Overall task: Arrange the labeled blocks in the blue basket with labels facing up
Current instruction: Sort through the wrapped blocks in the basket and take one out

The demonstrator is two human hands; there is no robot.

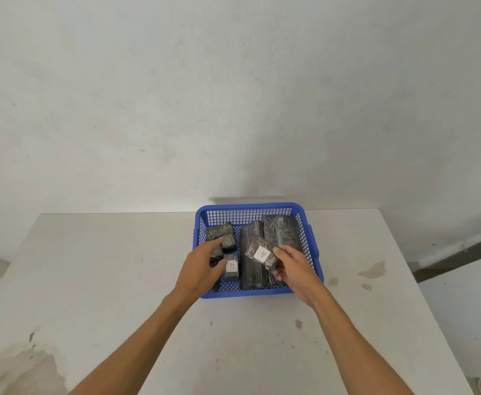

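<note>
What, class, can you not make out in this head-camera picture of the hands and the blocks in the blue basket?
- Head view: blocks under the left hand; the hand covers them, so their labels cannot be seen.
- Head view: the block at the back left shows no label; its other faces are hidden.
- Head view: part of the long dark blocks, hidden by the right hand and its labelled block.

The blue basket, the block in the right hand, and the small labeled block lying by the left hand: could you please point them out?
blue basket (247,207): head view, on its far rim.
block in the right hand (261,254): head view, on its white label.
small labeled block (231,266): head view, on its white label.
</note>
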